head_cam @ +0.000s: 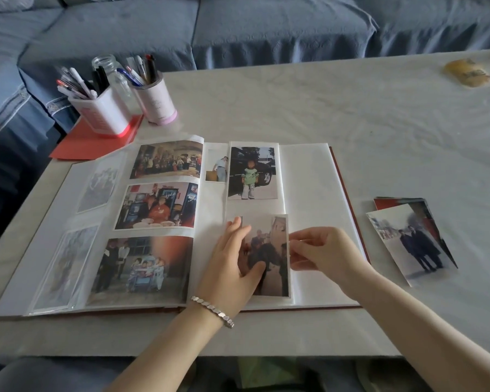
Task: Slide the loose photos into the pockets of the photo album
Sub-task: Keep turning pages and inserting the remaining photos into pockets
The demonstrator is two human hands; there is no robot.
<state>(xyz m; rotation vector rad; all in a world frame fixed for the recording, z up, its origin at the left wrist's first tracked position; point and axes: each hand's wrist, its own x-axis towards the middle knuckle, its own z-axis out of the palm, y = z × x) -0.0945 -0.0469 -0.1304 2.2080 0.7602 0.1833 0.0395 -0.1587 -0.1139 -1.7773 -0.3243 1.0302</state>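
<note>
- there was one open white-paged photo album (pixel 309 179)
- two white-and-pink pen cups (pixel 105 114)
- one clear glass jar (pixel 105 63)
- one flat red paper sheet (pixel 77 148)
- loose glossy photos (pixel 410 244) stacked aside: two I could make out

I get soft, even daylight with a cool blue cast, nothing harsh. The table (pixel 351 114) brightens beyond my right hand (pixel 323 250) and washes pale toward the far right corner, where a yellowish object (pixel 467 72) is smeared and unfocused. Left of my left hand (pixel 229 264), the photo album (pixel 309 179) pockets carry a milky sheen that veils the outermost prints. Shadows under both hands are faint. The photo (pixel 269 250) my right fingers pinch reads slightly soft. Table edges bow near the frame borders.
</note>
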